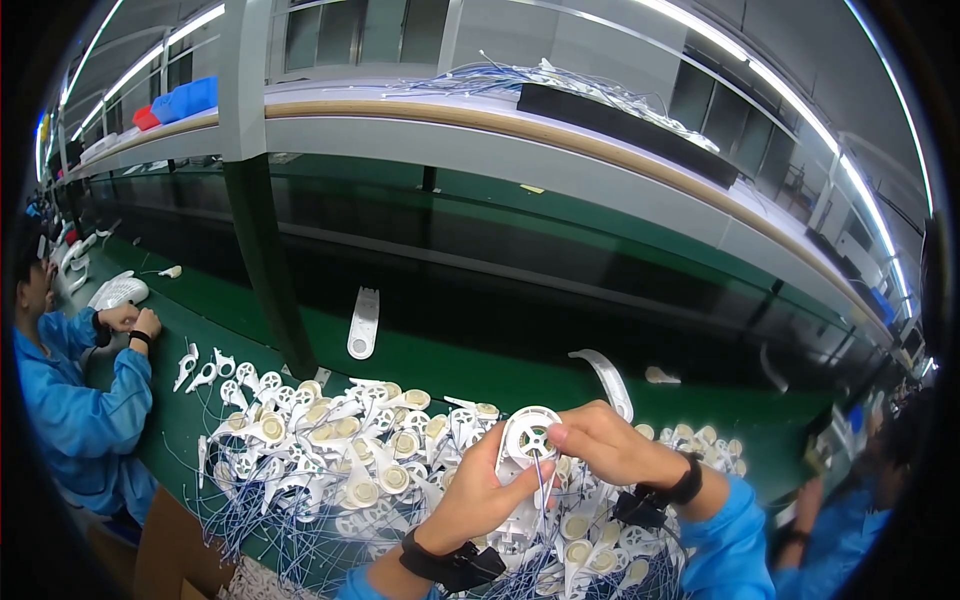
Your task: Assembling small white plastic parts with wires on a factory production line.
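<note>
My left hand (470, 500) and right hand (608, 445) grip round white plastic housing (514, 437); tugging may snag thin bluish wire (541, 478) beside it.

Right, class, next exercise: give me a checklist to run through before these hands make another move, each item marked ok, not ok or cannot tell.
1. Left hand gripping the white part: ok.
2. Right hand on the part's round end: ok, thumb at its right edge.
3. Wire in front of the part free of snags: cannot tell, its lower run is lost among the others.
4. Pile sorted: not ok, pieces lie heaped at different angles.
5. Loose wires untangled: not ok, they crisscross.
6. Black band on each wrist: ok.
</note>
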### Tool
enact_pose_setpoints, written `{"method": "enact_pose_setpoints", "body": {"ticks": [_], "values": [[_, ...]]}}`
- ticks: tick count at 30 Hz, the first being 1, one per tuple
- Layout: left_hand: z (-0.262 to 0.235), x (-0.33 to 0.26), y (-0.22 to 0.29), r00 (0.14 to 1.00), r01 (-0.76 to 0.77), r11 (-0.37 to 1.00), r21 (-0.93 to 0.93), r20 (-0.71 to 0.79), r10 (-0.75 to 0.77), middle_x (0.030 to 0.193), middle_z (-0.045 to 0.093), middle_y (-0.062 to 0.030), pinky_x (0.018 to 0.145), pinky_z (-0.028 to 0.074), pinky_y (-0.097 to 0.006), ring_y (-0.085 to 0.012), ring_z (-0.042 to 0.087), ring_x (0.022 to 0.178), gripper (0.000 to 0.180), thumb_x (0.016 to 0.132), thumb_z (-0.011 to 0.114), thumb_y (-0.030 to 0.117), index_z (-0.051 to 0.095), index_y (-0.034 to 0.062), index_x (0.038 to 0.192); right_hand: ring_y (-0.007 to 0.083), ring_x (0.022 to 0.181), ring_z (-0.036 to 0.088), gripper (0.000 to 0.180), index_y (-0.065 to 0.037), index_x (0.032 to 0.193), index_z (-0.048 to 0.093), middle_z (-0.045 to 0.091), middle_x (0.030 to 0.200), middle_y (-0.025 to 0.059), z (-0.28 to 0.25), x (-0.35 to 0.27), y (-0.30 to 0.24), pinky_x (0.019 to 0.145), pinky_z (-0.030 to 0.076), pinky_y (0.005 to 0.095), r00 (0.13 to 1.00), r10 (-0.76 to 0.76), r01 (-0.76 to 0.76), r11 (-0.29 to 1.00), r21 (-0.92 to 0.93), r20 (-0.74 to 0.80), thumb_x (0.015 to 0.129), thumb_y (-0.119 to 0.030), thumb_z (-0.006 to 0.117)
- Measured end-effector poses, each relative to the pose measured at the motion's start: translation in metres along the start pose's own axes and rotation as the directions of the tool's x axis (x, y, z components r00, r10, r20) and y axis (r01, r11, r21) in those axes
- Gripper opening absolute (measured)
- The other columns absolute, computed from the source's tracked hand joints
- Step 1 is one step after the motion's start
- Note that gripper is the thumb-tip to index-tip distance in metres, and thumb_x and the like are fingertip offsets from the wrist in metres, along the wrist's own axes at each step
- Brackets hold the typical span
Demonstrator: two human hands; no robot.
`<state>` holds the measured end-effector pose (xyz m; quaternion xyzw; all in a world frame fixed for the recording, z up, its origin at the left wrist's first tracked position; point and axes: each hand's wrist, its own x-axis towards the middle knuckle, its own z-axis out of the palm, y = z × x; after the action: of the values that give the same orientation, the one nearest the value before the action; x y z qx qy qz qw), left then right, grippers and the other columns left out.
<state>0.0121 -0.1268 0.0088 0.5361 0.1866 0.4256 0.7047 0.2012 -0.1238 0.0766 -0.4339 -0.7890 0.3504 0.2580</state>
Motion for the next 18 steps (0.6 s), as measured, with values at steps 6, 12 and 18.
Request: {"method": "enact_pose_setpoints", "body": {"ticks": [6, 12, 18], "values": [[0.009, -0.003, 0.007, 0.992, -0.067, 0.978, 0.197, -0.096, 0.087, 0.098, 0.066, -0.0089, 0.076, 0.052, -0.027, -0.0136, 0.066, 0.086, 0.039, 0.088, 0.068, 0.012, 0.05, -0.0029, 0.12, 0.0183, 0.049, 0.057, 0.035, -0.002, 0.081, 0.071, 0.063, 0.059, 0.0074, 0.007, 0.002, -0.002, 0.049, 0.043, 0.03, 1.0, 0.005, -0.006, 0.999, -0.031, -0.019, 0.095, -0.031, 0.057], [0.007, -0.003, 0.003, 0.973, -0.169, 0.926, 0.337, -0.094, 0.211, 0.097, 0.066, -0.0096, 0.076, 0.051, -0.028, -0.015, 0.065, 0.086, 0.038, 0.087, 0.07, 0.013, 0.053, -0.0023, 0.117, 0.0123, 0.049, 0.058, 0.031, -0.002, 0.079, 0.072, 0.067, 0.061, 0.0053, 0.011, -0.001, -0.002, 0.047, 0.043, 0.0262, 0.998, -0.045, 0.047, 0.998, 0.038, -0.039, 0.094, -0.027, 0.061], [0.004, 0.004, -0.007, 0.989, -0.109, 0.977, 0.182, -0.078, 0.124, 0.099, 0.065, -0.0099, 0.076, 0.052, -0.029, -0.0149, 0.065, 0.086, 0.039, 0.087, 0.07, 0.011, 0.052, -0.0029, 0.119, 0.0091, 0.046, 0.054, 0.036, -0.002, 0.074, 0.071, 0.064, 0.056, 0.0051, 0.015, 0.001, 0.0, 0.044, 0.04, 0.0256, 0.988, 0.03, -0.02, 0.997, 0.068, -0.152, 0.095, -0.03, 0.06]]}}
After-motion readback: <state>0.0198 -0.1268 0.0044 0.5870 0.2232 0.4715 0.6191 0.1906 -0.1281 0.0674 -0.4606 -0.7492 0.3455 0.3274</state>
